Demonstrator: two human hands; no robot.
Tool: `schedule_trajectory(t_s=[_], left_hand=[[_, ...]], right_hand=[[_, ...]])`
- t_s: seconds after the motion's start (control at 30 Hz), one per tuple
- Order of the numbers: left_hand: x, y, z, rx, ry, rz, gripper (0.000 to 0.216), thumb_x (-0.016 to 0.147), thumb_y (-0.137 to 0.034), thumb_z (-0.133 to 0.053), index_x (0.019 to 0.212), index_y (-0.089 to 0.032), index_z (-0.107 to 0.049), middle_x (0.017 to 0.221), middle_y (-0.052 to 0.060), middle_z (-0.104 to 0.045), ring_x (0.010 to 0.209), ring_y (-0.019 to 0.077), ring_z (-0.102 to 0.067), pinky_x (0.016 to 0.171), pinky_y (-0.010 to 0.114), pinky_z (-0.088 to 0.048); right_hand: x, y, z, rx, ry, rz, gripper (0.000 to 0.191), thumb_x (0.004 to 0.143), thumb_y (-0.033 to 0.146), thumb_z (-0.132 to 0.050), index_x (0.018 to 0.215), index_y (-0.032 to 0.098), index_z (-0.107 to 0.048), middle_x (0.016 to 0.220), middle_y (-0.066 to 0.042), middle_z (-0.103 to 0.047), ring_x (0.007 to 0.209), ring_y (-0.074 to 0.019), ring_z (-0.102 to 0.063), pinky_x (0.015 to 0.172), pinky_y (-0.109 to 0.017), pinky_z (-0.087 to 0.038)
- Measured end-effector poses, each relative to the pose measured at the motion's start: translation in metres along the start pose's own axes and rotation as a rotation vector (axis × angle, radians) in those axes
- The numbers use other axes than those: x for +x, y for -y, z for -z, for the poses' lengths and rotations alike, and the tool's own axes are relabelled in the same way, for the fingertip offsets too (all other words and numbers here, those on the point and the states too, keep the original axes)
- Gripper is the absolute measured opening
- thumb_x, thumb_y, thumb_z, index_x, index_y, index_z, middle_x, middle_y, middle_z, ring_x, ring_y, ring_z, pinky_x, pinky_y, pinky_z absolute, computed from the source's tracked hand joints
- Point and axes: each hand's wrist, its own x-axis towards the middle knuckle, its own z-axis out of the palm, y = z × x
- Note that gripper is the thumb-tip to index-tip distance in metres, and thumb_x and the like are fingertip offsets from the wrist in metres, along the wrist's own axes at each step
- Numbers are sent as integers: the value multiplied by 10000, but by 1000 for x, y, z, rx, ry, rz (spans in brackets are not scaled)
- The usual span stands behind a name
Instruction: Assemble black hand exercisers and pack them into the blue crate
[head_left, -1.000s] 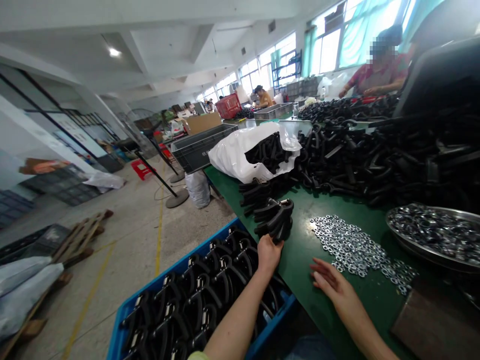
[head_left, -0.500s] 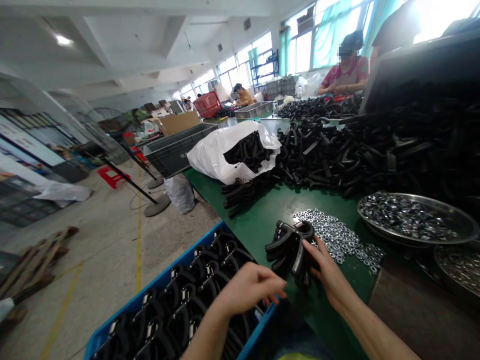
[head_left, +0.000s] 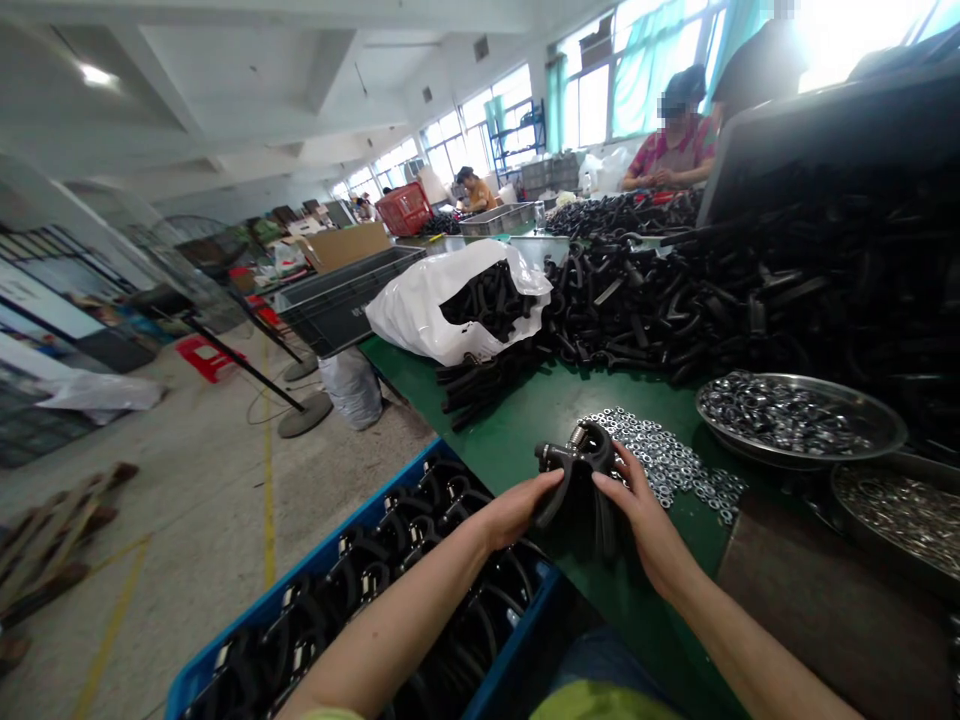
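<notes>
Several black V-shaped hand grip strengtheners (head_left: 581, 465), each with a bright metal spring near the top, are stacked together above the green table. My left hand (head_left: 517, 510) is closed on the stack's left side, thumb on top. On the right side, my right hand (head_left: 637, 510) also grips the stack, its thumb against the black handles. The undersides of the handles are partly hidden by my hands. Just behind the stack, small metal nuts (head_left: 675, 455) are spread over the green table (head_left: 480, 450). More of the same hand grips stand in rows in a blue crate (head_left: 281, 600) at my left.
A steel bowl of shiny metal parts (head_left: 881, 425) and another pan of small parts (head_left: 900, 510) stand at right. Behind lies a large heap of black handles (head_left: 660, 310). A white sack (head_left: 405, 310) holds more. Co-workers (head_left: 675, 140) sit farther back.
My left hand has moved from over the blue crate to the stack and closed on its left side. The stack is turned slightly and now held in both hands. The view shifted a little.
</notes>
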Motion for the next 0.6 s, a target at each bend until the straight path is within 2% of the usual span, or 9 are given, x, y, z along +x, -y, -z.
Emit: schedule_trajectory(t_s=[0.07,0.17,0.27,0.3,0.37,0.47,0.6], left_hand=[[-10,1,-2,21,78,-146,489,737,-495,-625,1099,-167,-647,1096,86,-667,1023,267,-603,954,392,-417],[-17,8,-10,253,236,-352,455,674,-354,-716,1090,-181,-655,1106,61,-661,1060,280,-579,968,396,-412],[-15,24,-23,454,389,-430,416,665,-336,-725,1051,-189,-675,1109,63,-657,1060,287,-575,979,432,-406],[-13,30,-27,479,389,-450,446,657,-347,-731,1070,-195,-665,1148,68,-640,1089,292,-559,998,444,-389],[-10,43,-36,480,312,-478,604,593,-363,-779,1150,-194,-618,1237,84,-586,1174,306,-497,1046,460,-334],[-8,55,-47,436,208,-423,745,484,-360,-839,1165,-178,-600,1213,92,-597,1204,306,-474,1083,462,-288],[-7,59,-60,434,358,-318,474,535,-291,-816,985,-218,-686,1078,22,-672,1200,269,-488,1081,433,-301]], right_hand=[[-14,-1,7,-126,-3,200,635,798,427,-589,1368,336,-326,1437,-13,-370,1274,-235,-399,1060,-425,-326],[-39,-6,22,-374,22,519,686,774,315,-626,1383,334,-311,1526,-1,-169,1381,-281,-179,1114,-495,-191],[-59,-21,39,-551,57,701,845,727,233,-674,1414,413,-217,1545,38,-54,1390,-316,-109,1107,-539,-171],[-63,-28,44,-578,60,689,910,714,239,-693,1425,435,-159,1545,38,-55,1383,-321,-139,1096,-547,-199],[-68,-44,51,-579,39,600,1032,672,298,-744,1438,442,-68,1543,18,-82,1366,-337,-197,1071,-558,-253],[-69,-62,56,-503,9,472,1162,600,401,-792,1461,375,-12,1535,-48,-138,1352,-358,-220,1062,-551,-272],[-69,-74,54,-390,-13,357,1164,633,506,-739,1475,263,28,1496,-135,-243,1316,-348,-314,1041,-518,-322]])
